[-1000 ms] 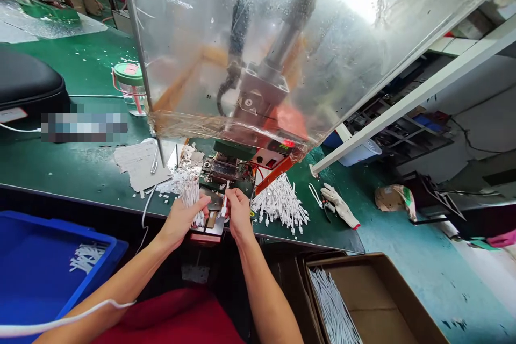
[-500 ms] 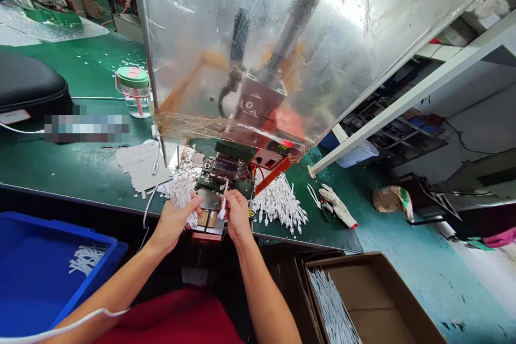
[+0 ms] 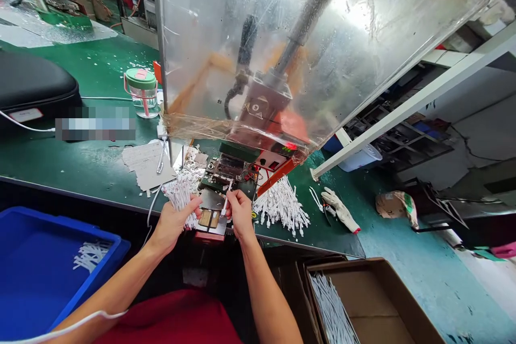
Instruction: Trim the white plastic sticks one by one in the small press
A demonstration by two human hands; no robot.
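Observation:
My left hand point(image 3: 176, 221) is closed round a bundle of thin white cable-like pieces point(image 3: 182, 193), their ends fanned out past the fingers. Between the fingertips of my right hand point(image 3: 241, 214) a single white cable-like piece point(image 3: 226, 205) is pinched, its far end pointing at the press point(image 3: 228, 166). Dark metal blocks form the lower part of this small press, just beyond my hands. Right of it lies a loose heap of similar white pieces point(image 3: 282, 205) with small blocky ends.
A cloudy clear shield point(image 3: 258, 27) hangs over the press. Pliers point(image 3: 325, 213) and a glove point(image 3: 341, 209) lie at right. Below are a blue bin point(image 3: 36, 279) and a cardboard box point(image 3: 387, 279) of grey strands. A lidded cup point(image 3: 143, 94) and torn cardboard point(image 3: 149, 166) are at left.
The view has shifted slightly, so the bench and press appear a little farther right. Both hands keep their holds, and the single piece stays near the front of the press.

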